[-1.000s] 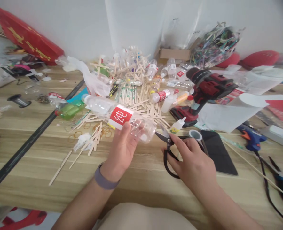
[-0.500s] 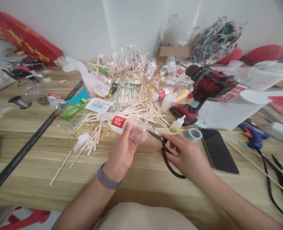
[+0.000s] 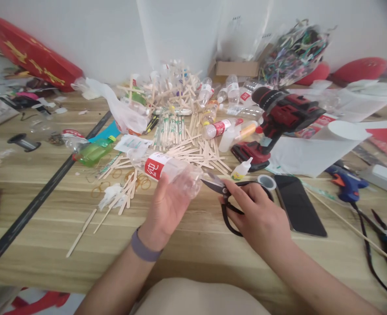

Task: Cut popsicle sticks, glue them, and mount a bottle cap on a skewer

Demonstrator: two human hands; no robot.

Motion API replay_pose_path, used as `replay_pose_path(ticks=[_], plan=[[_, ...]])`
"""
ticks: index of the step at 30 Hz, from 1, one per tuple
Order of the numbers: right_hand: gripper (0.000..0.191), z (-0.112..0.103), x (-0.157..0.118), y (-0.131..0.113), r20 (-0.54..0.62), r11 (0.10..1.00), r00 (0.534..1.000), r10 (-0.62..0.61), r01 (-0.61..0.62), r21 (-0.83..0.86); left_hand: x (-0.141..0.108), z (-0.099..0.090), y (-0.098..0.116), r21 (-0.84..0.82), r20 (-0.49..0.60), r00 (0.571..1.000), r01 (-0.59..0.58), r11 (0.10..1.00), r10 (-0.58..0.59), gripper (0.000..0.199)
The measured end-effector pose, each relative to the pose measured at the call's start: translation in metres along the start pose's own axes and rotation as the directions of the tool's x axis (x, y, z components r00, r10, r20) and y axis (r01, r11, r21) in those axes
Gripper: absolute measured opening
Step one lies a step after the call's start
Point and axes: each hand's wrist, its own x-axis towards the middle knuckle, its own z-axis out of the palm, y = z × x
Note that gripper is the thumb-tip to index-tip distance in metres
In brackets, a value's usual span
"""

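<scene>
Head view: a clear bottle [image 3: 182,175] with a red and white label [image 3: 154,166] is held at a slant over the counter [image 3: 196,251], neck toward the far left and base toward the near right. The left hand [image 3: 167,205] grips it from below, thumb against its near side and fingers curled behind; a purple band [image 3: 144,247] circles the wrist. The right hand [image 3: 262,216] is closed around the handles of black scissors [image 3: 225,191]. Their blades are parted a little and point at the bottle's base; whether the tips touch it, I cannot tell.

Beyond the bottle lies a spread of wooden sticks [image 3: 206,153], with a white packet [image 3: 132,143] near its neck. Rubber bands [image 3: 144,181] lie left of the left hand. A small glue bottle [image 3: 242,170] stands just past the scissors, and a roll of tape [image 3: 267,181] and a dark phone [image 3: 300,205] sit beside the right hand. Farther out are a red and black drill [image 3: 287,116], a blue glue gun [image 3: 346,183], a green bottle [image 3: 96,151] and, by the wall, a cardboard box [image 3: 237,68].
</scene>
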Motion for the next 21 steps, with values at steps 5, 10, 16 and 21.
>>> replay_pose_path(ticks=[5,10,16,21], plan=[[0.038,-0.001,0.004,-0.003,-0.024,0.966,0.992,-0.125,0.117,-0.229,-0.004,0.006,0.000,-0.025,-0.111,0.992,0.054,0.998,-0.056,0.032],[0.034,-0.001,0.008,0.001,-0.100,0.947,0.981,-0.166,0.130,-0.294,-0.007,0.015,0.001,-0.063,-0.178,0.976,0.112,0.992,-0.122,0.037],[0.029,0.002,0.008,0.010,-0.158,0.920,0.956,-0.246,0.179,-0.347,-0.013,0.020,0.007,-0.070,-0.153,0.979,0.125,0.990,-0.134,0.038],[0.030,-0.008,0.012,0.017,-0.098,0.898,0.938,-0.334,0.285,-0.335,-0.018,0.023,0.016,0.003,-0.173,0.977,0.129,0.992,-0.127,0.037]])
